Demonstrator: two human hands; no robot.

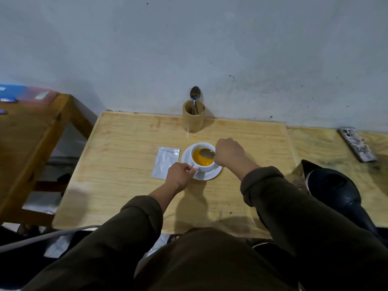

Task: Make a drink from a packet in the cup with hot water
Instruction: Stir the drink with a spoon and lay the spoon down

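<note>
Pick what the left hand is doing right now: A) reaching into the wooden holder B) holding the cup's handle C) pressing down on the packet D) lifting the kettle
B. The left hand has its grip on the handle of the white cup, steadying it on the saucer, while the right hand holds a spoon in the orange drink; the packet lies untouched beside it.

Right hand (228, 151) holding spoon (206, 153) in orange drink; left hand (180, 175) pinching handle of cup (202, 165) on saucer (210, 175); packet (164, 162) beside.
</note>
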